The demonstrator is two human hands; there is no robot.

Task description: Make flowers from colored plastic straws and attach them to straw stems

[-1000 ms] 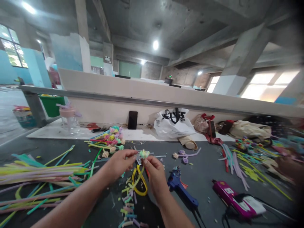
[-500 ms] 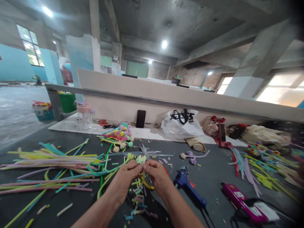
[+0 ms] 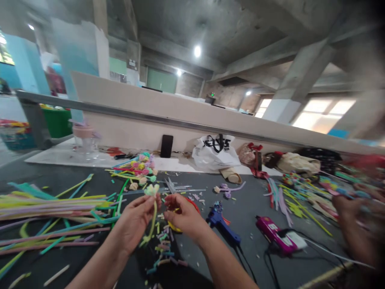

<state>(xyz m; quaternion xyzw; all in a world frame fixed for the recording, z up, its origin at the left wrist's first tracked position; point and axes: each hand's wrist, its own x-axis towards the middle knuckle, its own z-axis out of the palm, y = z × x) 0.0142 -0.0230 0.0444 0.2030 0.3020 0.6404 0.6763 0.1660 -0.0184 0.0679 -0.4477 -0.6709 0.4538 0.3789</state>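
My left hand pinches a small pale green and cream flower made of fuzzy stems, its yellow-green stem hanging below the fingers. Just to the right, my right hand is apart from the flower, its fingers curled and slightly spread with nothing visible between them. Scissors lie partly open behind the hands. A red and yellow ring-shaped item is partly hidden by the right hand. Cut stem pieces are scattered below.
Long fuzzy stems cover the left side, finished flowers behind them. On the right are a blue glue gun, a magenta device with cables, and another person's hand. A phone leans at the back.
My hands have parted: the right has let go of the flower, while the left holds it. The view has turned right, and another person's hand shows more at the right edge.
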